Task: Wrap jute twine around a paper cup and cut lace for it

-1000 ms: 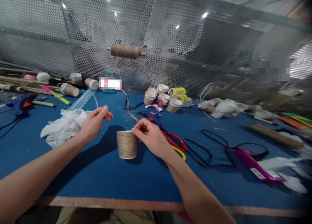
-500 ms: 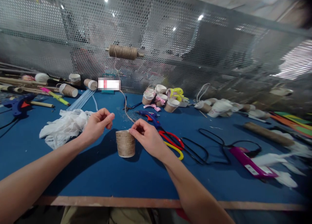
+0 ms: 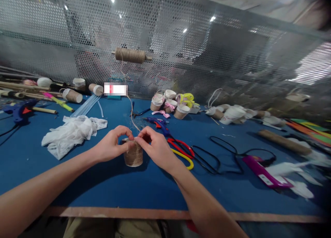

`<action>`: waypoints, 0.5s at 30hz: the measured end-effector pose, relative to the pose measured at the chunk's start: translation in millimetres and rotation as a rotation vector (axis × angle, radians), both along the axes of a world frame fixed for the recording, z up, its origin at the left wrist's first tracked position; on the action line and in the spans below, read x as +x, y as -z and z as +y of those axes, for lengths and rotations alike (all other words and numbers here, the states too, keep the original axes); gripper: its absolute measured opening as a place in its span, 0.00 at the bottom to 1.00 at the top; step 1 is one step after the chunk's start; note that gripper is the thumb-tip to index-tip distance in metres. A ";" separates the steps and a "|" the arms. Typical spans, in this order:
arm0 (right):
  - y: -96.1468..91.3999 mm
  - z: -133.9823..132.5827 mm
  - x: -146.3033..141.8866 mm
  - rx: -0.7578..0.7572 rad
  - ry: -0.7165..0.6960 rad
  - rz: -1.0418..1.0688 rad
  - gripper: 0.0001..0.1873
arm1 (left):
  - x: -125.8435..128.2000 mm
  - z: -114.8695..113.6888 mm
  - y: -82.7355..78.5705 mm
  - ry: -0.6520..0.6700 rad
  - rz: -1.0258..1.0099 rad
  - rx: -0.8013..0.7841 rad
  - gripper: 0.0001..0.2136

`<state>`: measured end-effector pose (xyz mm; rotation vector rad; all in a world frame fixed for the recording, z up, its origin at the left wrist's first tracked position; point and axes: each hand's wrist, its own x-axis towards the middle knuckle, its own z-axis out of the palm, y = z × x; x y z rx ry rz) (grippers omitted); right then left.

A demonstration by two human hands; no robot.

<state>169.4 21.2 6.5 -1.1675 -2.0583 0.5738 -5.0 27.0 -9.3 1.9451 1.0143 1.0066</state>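
A small cup wrapped in brown twine (image 3: 133, 156) stands at the middle of the blue table. My left hand (image 3: 113, 145) takes it at the rim, thumb against the outside wall and fingers curled over the top. On the other side of the rim, my right hand (image 3: 154, 145) pinches the loose twine (image 3: 132, 117) between thumb and forefinger. From there the strand runs up to a twine spool (image 3: 130, 55) on a rod at the mesh panel. My fingers cover part of the cup's rim.
Crumpled white lace (image 3: 72, 132) lies left of the cup. Right of it are a blue glue gun (image 3: 159, 123), scissors with red and yellow handles (image 3: 186, 158) and a purple power strip (image 3: 267, 172). Several finished cups (image 3: 182, 111) stand behind, before the perforated metal panel (image 3: 165, 69).
My left hand has moved right, from above the lace to the cup, and closed on its rim. The right hand stays at the rim with the twine.
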 end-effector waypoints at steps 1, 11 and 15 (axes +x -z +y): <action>-0.5 -1.0 -0.3 0.009 0.001 -0.010 0.06 | 0.4 0.1 0.3 -0.001 -0.011 -0.011 0.03; -3.9 -5.8 -2.1 0.035 -0.026 -0.011 0.05 | -0.8 0.8 -1.7 0.089 -0.082 -0.146 0.04; -5.1 -4.1 1.1 -0.093 -0.048 0.133 0.06 | -1.1 1.6 -1.6 0.104 -0.163 -0.248 0.05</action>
